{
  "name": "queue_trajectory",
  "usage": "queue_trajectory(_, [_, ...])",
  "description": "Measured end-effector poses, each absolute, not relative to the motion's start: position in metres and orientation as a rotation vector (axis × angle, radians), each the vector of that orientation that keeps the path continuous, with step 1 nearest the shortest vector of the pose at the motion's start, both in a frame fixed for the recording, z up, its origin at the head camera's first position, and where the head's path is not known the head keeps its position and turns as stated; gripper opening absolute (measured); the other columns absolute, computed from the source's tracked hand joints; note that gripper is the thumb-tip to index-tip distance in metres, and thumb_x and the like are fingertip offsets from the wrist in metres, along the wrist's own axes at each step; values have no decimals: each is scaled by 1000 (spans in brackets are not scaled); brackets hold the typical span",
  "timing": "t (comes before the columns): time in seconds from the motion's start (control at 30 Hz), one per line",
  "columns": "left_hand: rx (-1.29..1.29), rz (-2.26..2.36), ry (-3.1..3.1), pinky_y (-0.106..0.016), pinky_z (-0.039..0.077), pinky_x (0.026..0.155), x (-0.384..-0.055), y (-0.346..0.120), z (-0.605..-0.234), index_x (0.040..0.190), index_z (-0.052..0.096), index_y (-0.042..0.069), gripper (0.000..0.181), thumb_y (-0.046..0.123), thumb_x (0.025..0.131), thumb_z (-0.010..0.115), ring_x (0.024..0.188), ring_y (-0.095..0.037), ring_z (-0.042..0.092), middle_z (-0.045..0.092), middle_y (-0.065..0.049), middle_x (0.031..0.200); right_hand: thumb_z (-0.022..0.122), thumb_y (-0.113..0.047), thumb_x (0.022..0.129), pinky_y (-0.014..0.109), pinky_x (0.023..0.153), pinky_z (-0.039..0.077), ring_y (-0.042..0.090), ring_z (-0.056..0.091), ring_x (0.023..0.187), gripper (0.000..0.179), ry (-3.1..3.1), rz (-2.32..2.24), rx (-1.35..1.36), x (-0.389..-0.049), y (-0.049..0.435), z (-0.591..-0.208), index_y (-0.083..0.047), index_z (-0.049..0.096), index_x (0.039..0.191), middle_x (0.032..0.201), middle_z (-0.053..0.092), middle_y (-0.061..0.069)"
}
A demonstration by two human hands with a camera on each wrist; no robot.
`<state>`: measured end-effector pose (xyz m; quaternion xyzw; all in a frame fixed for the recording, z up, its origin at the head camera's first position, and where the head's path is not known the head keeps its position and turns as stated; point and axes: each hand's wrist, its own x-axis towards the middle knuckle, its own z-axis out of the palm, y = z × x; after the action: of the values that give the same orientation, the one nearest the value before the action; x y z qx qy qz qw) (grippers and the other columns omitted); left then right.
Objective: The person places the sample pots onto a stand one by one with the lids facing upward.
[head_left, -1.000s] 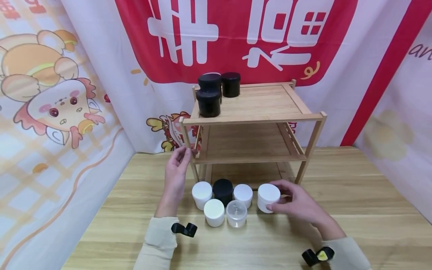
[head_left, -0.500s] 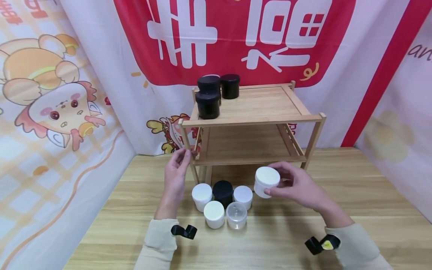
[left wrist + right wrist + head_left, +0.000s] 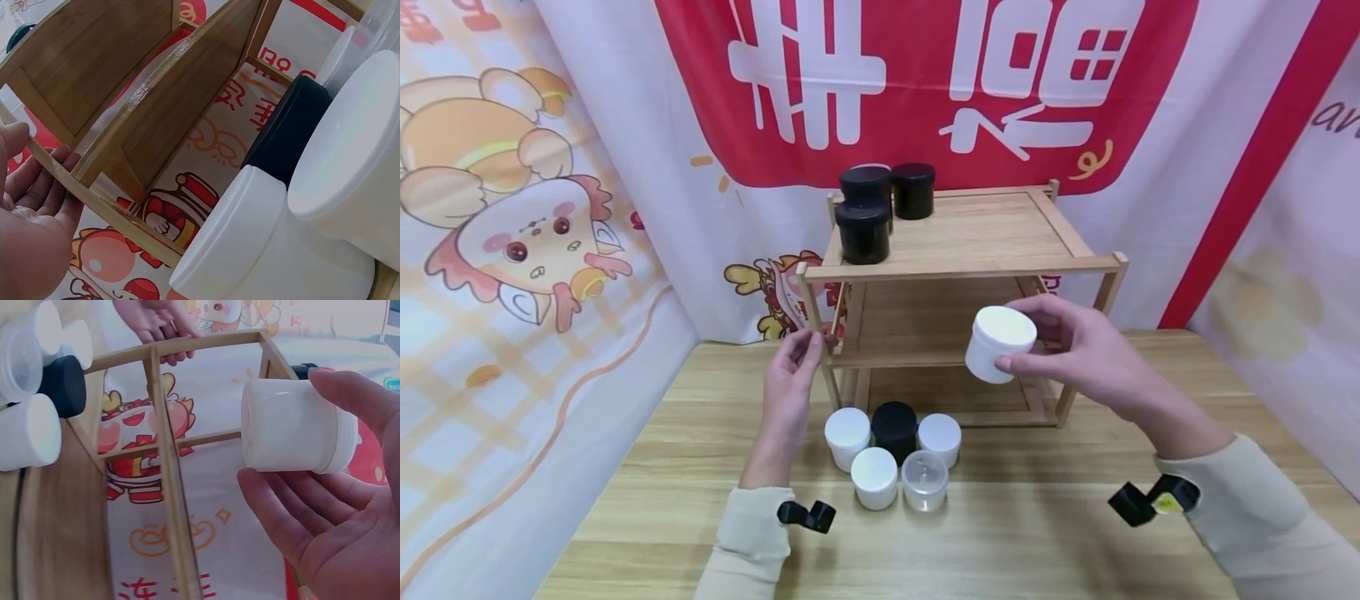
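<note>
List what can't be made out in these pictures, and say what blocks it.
- Head view: most of the pale item on the wooden rack; the black jars stand in front of it.
- Head and right wrist views: whether the held white jar, in the right hand, contains anything; its opaque wall hides that.
- Left wrist view: the clear container's full shape; the picture's edge cuts it off, and the front white jar covers part.

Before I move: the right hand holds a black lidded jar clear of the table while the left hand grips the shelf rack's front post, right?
Not black: the head view shows a white lidded jar in the right hand, clear of the table; the left hand grips the front post.
</note>
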<state>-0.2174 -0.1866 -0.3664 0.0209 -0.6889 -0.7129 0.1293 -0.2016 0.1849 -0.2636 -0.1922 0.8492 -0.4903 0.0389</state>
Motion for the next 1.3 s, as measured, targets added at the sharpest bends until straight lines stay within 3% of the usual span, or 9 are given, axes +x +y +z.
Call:
queue_trajectory(0.27, [50,-2076,-2001,-38,41,129,-218,-186,-367,151,54,9,49,36,111,61,142,-18,55,59,-9,151,87,-34,93,26,91,62,31,69,120,65,2607,-1462,-572,-204,185,-233,-18,56,148,140,68,11])
queue_trajectory(0.5, [68,-2077,-1976,-35,42,128,-218,-187,-366,149,56,12,45,36,111,61,141,-17,57,59,-11,152,86,-35,94,27,94,62,27,68,123,64,2566,-1478,-633,-209,180,-217,-24,56,150,141,68,5])
queue_trajectory(0.73, [88,-2081,-1998,-36,41,128,-218,-187,-368,149,56,13,45,37,111,61,141,-17,55,60,-7,151,86,-34,93,34,95,62,27,67,122,64,2599,-1439,-625,-211,178,-203,-24,56,149,140,68,6])
queue_trajectory(1.03, [62,-2078,-1996,-38,41,128,-218,-186,-367,149,56,12,46,38,111,61,141,-18,56,59,-11,151,86,-37,92,32,97,60,25,68,124,64,2643,-1428,-608,-214,173,-185,-28,57,148,141,68,4])
queue_trajectory(1.3, [67,-2071,-2003,-37,42,128,-217,-186,-367,149,56,13,47,40,110,61,141,-16,56,61,-6,149,86,-41,92,36,101,59,25,66,127,67,2656,-1421,-612,-218,167,-173,-29,55,150,144,66,3])
